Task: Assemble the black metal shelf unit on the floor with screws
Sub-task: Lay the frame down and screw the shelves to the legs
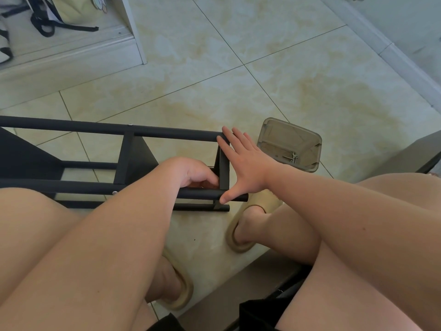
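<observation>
Shelf unit (71, 126) on its side on the tile floor (238, 80), black tubes running left from the hands, open end right under the fingers. Right hand (245, 161) flat and spread over that end: fingertips (225, 131) touching the end of the far tube (167, 133), thumb tip pressed on the near tube (202, 193), palm across the end crossbar (224, 168). Fingers straight, gripping nothing. Left hand (193, 173) reaches inside the frame just left of the right thumb, fingers curled in toward the inner corner of the crossbar and near tube. Can't tell whether they pinch anything, the tips are hidden behind the knuckles. Clear plastic container (281, 137) on the floor just right of the right hand's fingers, a few screws (293, 157) in its near corner. Beige slipper (260, 199) just below the right thumb, touching the tube end; second slipper (183, 295) well below the left hand. White cabinet (133, 32) with bags (71, 10) well beyond the fingertips, upper left.
</observation>
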The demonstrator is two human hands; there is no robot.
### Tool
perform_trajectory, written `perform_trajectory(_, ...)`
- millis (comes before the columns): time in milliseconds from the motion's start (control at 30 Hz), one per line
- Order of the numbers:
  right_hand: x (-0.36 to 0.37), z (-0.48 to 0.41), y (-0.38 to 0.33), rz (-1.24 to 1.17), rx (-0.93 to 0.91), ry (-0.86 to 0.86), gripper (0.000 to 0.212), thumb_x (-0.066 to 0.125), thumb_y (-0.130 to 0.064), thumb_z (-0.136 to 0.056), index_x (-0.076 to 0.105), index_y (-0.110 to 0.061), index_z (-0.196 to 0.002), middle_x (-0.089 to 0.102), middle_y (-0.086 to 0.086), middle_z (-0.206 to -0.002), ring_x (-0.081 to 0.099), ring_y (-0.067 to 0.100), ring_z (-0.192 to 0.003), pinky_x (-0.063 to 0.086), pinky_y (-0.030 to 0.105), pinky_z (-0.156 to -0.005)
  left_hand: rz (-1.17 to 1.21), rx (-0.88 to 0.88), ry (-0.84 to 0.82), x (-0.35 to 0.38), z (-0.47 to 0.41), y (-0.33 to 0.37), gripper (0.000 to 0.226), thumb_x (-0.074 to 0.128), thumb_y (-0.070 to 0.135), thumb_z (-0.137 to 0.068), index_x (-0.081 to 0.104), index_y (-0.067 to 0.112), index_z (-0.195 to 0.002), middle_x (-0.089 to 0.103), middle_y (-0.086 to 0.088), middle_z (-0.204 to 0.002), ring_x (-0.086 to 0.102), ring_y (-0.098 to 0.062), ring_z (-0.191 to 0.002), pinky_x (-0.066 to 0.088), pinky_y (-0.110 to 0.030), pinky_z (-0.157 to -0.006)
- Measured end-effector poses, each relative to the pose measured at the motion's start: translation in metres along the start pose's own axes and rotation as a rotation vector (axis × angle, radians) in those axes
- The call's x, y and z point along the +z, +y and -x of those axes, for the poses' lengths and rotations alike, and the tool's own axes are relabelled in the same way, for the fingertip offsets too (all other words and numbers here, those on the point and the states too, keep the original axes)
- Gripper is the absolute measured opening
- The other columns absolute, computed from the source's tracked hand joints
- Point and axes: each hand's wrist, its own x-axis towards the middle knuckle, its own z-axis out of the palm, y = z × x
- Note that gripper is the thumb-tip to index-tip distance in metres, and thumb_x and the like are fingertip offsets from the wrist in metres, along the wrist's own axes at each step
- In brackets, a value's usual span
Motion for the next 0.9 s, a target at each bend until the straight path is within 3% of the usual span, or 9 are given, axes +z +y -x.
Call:
perform_trajectory(100, 0.000, 0.000, 0.000, -0.001, 0.000, -0.001, 0.152, 0.065, -0.091, -0.058, -0.013, -0.009, -0.160, -0.025, 0.014, -0.165, -0.024, 0.033, -0.152, -0.012, 0.046, -0.125, 0.052, 0.028, -0.069, 0.000, 0.004, 0.002, 0.017, 0.064, 0.012, -0.088, 0.077, 0.010, -0.100, 0.073, -0.011, -0.102, 0.064, -0.027, -0.100, 0.044, -0.042, -0.107)
perform_trajectory(300, 0.000, 0.000, 0.000, 0.001, 0.001, 0.001, 0.153, 0.065, -0.091, -0.057, -0.013, -0.009, -0.160, -0.025, 0.014, -0.165, -0.024, 0.033, -0.152, -0.011, 0.046, -0.125, 0.037, 0.025, -0.011, 0.003, 0.005, 0.003, 0.012, 0.066, 0.019, -0.089, 0.071, 0.010, -0.084, 0.067, -0.006, -0.080, 0.059, -0.023, -0.079, 0.049, -0.034, -0.075)
perform_trajectory(467, 0.000, 0.000, 0.000, -0.001, -0.001, 0.000, 0.153, 0.066, -0.091, -0.058, -0.013, -0.009, -0.160, -0.025, 0.014, -0.165, -0.024, 0.033, -0.152, -0.012, 0.045, -0.125, -0.017, 0.023, 0.044, 0.002, -0.003, 0.000, 0.017, 0.072, 0.020, -0.082, 0.075, 0.008, -0.094, 0.069, -0.004, -0.080, 0.059, -0.023, -0.084, 0.045, -0.034, -0.085)
perform_trajectory(567, 0.000, 0.000, 0.000, 0.002, 0.000, -0.002, 0.152, 0.065, -0.091, -0.058, -0.013, -0.009, -0.160, -0.025, 0.014, -0.165, -0.024, 0.033, -0.152, -0.012, 0.046, -0.125, 0.051, 0.021, -0.054, 0.000, 0.002, 0.000, 0.020, 0.067, 0.012, -0.084, 0.077, 0.008, -0.101, 0.073, -0.008, -0.089, 0.064, -0.026, -0.090, 0.049, -0.037, -0.091)
perform_trajectory(700, 0.000, 0.000, 0.000, 0.005, 0.002, -0.002, 0.152, 0.065, -0.091, -0.058, -0.013, -0.009, -0.160, -0.026, 0.014, -0.165, -0.024, 0.033, -0.152, -0.012, 0.046, -0.125, 0.128, 0.013, -0.107, 0.000, 0.005, 0.002, 0.023, 0.060, 0.008, -0.091, 0.074, 0.006, -0.109, 0.073, -0.014, -0.106, 0.067, -0.029, -0.098, 0.057, -0.040, -0.088)
perform_trajectory(833, 0.000, 0.000, 0.000, -0.001, 0.000, 0.000, 0.152, 0.065, -0.091, -0.058, -0.013, -0.009, -0.160, -0.025, 0.014, -0.165, -0.024, 0.033, -0.152, -0.012, 0.046, -0.125, 0.023, 0.021, -0.023, 0.001, 0.005, 0.002, 0.041, 0.072, 0.025, -0.072, 0.074, 0.003, -0.108, 0.068, -0.013, -0.096, 0.062, -0.027, -0.090, 0.052, -0.042, -0.092)
perform_trajectory(900, 0.000, 0.000, 0.000, -0.003, 0.000, 0.000, 0.152, 0.065, -0.091, -0.058, -0.013, -0.009, -0.160, -0.026, 0.014, -0.165, -0.024, 0.033, -0.152, -0.013, 0.045, -0.124, -0.034, 0.028, 0.022, 0.002, 0.004, 0.002, 0.031, 0.073, 0.024, -0.077, 0.074, 0.005, -0.102, 0.067, -0.010, -0.089, 0.059, -0.025, -0.083, 0.049, -0.039, -0.087)
